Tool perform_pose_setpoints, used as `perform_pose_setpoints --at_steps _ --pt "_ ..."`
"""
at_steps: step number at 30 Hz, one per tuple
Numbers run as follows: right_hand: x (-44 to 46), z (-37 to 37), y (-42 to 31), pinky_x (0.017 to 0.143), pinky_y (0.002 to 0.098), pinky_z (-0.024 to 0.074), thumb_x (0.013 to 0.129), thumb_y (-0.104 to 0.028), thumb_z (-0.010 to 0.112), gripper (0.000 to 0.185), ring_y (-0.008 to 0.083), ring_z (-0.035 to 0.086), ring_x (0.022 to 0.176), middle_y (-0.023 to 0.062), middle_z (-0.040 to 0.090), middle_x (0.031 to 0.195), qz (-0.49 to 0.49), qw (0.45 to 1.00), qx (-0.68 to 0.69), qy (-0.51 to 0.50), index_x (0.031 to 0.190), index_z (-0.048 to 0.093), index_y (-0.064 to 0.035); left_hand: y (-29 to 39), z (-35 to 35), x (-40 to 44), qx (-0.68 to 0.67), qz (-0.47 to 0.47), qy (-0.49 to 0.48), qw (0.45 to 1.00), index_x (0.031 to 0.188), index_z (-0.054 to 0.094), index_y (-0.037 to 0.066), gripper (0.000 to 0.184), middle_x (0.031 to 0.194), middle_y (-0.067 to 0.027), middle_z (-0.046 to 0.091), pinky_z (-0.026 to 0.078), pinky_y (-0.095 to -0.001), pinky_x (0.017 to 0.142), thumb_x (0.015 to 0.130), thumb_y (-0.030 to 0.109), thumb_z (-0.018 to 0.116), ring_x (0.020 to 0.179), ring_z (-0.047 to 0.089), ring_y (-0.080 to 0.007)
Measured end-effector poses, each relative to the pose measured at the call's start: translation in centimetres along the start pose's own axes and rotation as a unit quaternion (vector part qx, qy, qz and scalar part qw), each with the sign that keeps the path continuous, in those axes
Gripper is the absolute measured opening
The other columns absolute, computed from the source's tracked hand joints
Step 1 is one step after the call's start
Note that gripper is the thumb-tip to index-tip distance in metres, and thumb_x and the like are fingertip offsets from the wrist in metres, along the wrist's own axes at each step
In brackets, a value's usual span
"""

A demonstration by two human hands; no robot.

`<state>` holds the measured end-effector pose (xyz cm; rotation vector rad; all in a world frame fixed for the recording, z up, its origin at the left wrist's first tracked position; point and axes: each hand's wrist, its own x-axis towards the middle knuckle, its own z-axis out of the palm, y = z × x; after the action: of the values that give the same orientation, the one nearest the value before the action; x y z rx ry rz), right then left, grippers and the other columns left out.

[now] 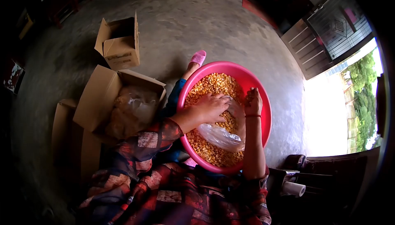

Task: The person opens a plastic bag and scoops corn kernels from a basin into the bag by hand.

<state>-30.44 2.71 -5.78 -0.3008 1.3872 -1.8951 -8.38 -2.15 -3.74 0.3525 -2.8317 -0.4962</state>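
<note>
A pink plastic basin (266, 118) full of yellow corn kernels (218, 83) sits at my lap. Inside it, a clear plastic bag (222, 138) lies across the kernels, partly behind my hands and right forearm. My left hand (210, 108) reaches in from the left, palm down, fingers stretched and apart over the kernels beside the bag. At the basin's right side my right hand (253, 101) is closed, its fingers bent together at the bag's upper edge. What lies inside its fingers is mostly hidden.
An open cardboard box (96, 97) at the left holds filled clear bags (133, 106). Another open box (121, 52) stands on the concrete floor (177, 23) beyond it. A pink slipper (198, 57) shows past the basin. A white roll (293, 189) is at lower right, near a bright doorway (325, 118).
</note>
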Motion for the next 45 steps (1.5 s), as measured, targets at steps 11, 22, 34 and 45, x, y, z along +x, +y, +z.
perform_pose_setpoints --at_steps 11,22,34,45 --pt "-8.8 4.3 -0.7 0.037 0.0191 0.0238 0.096 -0.027 0.044 0.023 0.0049 0.03 0.042 -0.0039 0.039 0.055 0.085 0.98 0.065 -0.165 0.08 0.049 -0.0108 -0.1 0.3 0.2 -0.004 -0.004 0.015 1.0 0.115 0.056 0.01 0.049 0.127 -0.0068 0.047 0.035 -0.0399 0.099 0.071 0.029 0.07 0.121 0.041 -0.0248" --pt "-9.7 3.7 0.6 0.04 0.0177 0.0333 0.092 -0.021 0.049 0.026 0.0066 0.048 0.047 0.0016 0.053 0.057 0.018 0.974 -0.042 -0.223 0.069 0.052 -0.0087 -0.1 0.3 0.1 -0.072 -0.022 0.068 0.995 0.106 0.055 0.009 0.04 0.117 -0.0079 0.053 0.039 -0.0399 0.094 0.071 0.02 0.068 0.114 0.047 -0.0266" --pt "-9.1 3.8 -0.2 0.052 0.023 0.0381 0.093 -0.019 0.049 0.031 0.009 0.048 0.054 0.0021 0.051 0.059 -0.101 0.977 -0.028 -0.185 0.065 0.05 -0.0068 -0.6 1.1 0.3 -0.028 -0.003 0.064 0.998 0.115 0.054 0.008 0.047 0.124 -0.0084 0.05 0.039 -0.039 0.096 0.072 0.019 0.066 0.117 0.046 -0.0255" --pt "1.2 3.2 2.4 0.067 0.0436 0.0477 0.083 -0.023 0.058 0.019 0.0354 0.058 0.083 0.0163 0.06 0.09 -0.379 0.711 -0.59 -0.061 0.095 0.059 -0.0085 0.1 -0.5 0.3 0.021 -0.019 -0.047 0.999 0.104 0.061 0.008 0.039 0.125 -0.0084 0.049 0.039 -0.0428 0.095 0.07 0.028 0.067 0.119 0.043 -0.0282"
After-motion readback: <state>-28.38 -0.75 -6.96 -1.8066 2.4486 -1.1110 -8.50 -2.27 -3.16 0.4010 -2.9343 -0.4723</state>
